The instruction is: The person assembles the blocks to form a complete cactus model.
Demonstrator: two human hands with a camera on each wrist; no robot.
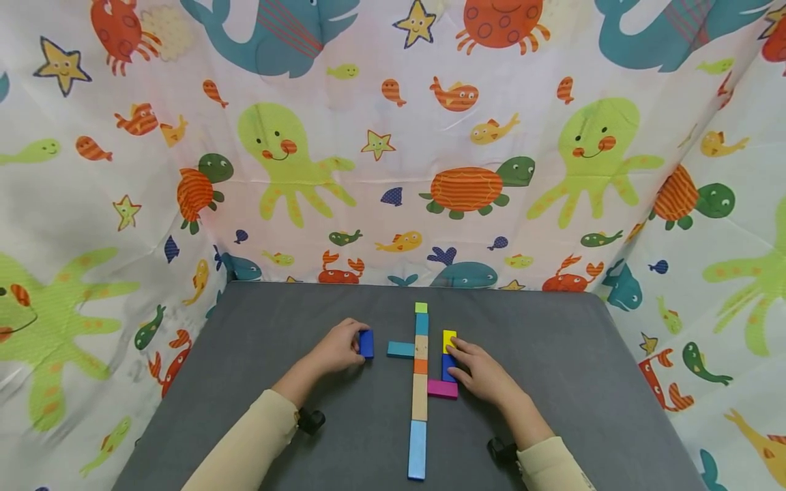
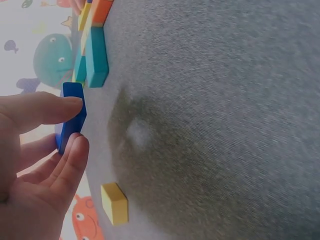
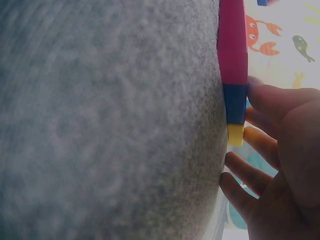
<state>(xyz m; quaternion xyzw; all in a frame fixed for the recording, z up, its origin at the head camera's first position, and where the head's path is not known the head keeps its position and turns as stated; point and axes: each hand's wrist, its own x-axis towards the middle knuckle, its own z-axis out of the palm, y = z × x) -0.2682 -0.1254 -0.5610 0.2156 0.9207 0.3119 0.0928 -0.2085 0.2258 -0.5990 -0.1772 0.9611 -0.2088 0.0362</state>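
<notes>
My left hand [image 1: 338, 348] pinches a dark blue block [image 1: 366, 344] between thumb and fingers, left of a column of blocks; the left wrist view shows this blue block [image 2: 73, 117] close up. My right hand [image 1: 488, 374] rests with spread, fairly straight fingers on a yellow block [image 1: 449, 339] and a second dark blue block [image 1: 449, 368], which lie end to end. Below them, a magenta block [image 1: 443, 389] reaches sideways to the column. In the right wrist view, the thumb touches the second blue block [image 3: 235, 102] beside the yellow block [image 3: 235, 134].
The column runs from a green block [image 1: 421, 307] through blue, tan and orange ones to a long light blue block [image 1: 417, 450]. A teal block [image 1: 401, 350] sticks out leftward. Another yellow block [image 2: 115, 204] lies near my left hand on the grey table [image 1: 258, 307].
</notes>
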